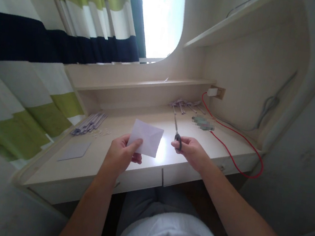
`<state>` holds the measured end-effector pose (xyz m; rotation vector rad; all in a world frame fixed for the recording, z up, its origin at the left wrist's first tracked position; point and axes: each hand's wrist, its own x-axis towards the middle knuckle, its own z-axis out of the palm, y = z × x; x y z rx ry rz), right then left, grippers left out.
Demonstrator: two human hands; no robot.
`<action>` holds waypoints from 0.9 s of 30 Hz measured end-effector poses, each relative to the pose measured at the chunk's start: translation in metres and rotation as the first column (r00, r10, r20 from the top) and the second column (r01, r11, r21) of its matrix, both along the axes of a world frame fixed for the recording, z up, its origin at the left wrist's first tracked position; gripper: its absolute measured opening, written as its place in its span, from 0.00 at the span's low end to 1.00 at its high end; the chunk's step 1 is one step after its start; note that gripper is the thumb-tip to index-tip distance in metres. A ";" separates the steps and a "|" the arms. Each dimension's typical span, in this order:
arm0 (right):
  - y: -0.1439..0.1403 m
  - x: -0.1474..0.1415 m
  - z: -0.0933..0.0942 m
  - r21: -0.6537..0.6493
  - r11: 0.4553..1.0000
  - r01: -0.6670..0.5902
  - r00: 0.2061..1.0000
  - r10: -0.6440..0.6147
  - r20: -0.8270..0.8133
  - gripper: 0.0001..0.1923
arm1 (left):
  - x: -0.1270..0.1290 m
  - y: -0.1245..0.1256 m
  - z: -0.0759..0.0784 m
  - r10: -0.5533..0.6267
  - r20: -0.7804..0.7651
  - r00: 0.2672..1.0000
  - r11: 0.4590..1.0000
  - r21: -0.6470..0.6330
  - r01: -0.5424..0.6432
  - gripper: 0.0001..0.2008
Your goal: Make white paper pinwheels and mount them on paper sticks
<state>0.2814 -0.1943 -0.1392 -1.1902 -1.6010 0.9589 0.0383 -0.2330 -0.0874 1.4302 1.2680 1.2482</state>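
My left hand (123, 154) pinches the lower left corner of a white sheet of paper (147, 138) and holds it up over the desk (138, 170). To its right, my right hand (190, 149) grips the dark handles of a pair of scissors (176, 126). The blades point up and away from me, and they look closed. A small gap separates the scissors from the paper's right edge.
A pile of folded paper strips (89, 123) lies at the desk's left, with a flat grey sheet (75, 150) in front of it. More strips (184, 104) lie at the back. A red cable (231, 139) runs from a wall plug (212, 91) across the right side.
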 end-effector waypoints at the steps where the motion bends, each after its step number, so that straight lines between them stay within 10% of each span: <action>1: -0.009 -0.005 -0.001 0.010 1.000 0.000 0.996 0.001 -0.089 0.18 | 0.001 -0.002 0.002 -0.009 -0.007 1.000 1.000 -0.005 0.009 0.18; 12: -0.040 -0.029 0.025 0.087 0.994 0.070 0.907 -0.027 -0.421 0.16 | 0.009 -0.022 0.009 -0.096 -0.206 0.974 0.992 0.062 0.111 0.14; 19: -0.039 -0.035 0.023 -0.073 0.979 -0.192 0.706 0.087 -0.703 0.17 | 0.003 -0.020 0.001 -0.287 -0.031 0.958 0.958 -0.015 0.286 0.16; 27: -0.033 -0.032 0.015 -0.104 0.975 -0.194 0.763 0.083 -0.641 0.18 | 0.003 -0.012 -0.014 -0.315 0.137 0.939 0.943 -0.070 0.326 0.19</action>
